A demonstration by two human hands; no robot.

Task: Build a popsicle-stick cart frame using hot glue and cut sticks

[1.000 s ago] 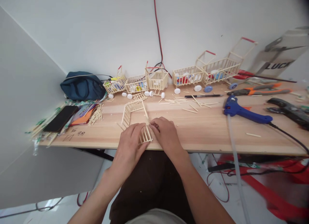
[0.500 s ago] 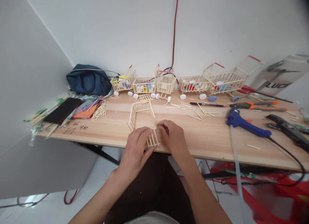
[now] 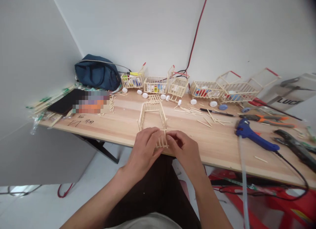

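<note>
Close to the table's front edge, a small slatted panel of thin wooden sticks (image 3: 161, 141) is held between my two hands. My left hand (image 3: 145, 146) has its fingers curled over the panel's left side and partly covers it. The fingertips of my right hand (image 3: 181, 143) are bent together at the panel's right end. Just beyond stands a three-sided frame of wooden sticks (image 3: 151, 107), its open side facing me. The panel lies against or very near the frame's right side; my fingers hide the joint.
Several little stick carts (image 3: 154, 86) with wheels line the wall. A blue glue gun (image 3: 256, 135), pliers (image 3: 269, 118), a black pen (image 3: 217, 112) and loose sticks (image 3: 190, 110) lie to the right. A blue bag (image 3: 97, 72) and a black phone (image 3: 65, 101) are at left.
The camera view has shifted and tilted slightly. The frame's right side has swung round to run toward me, and the panel now sits near its end, still between both hands.
</note>
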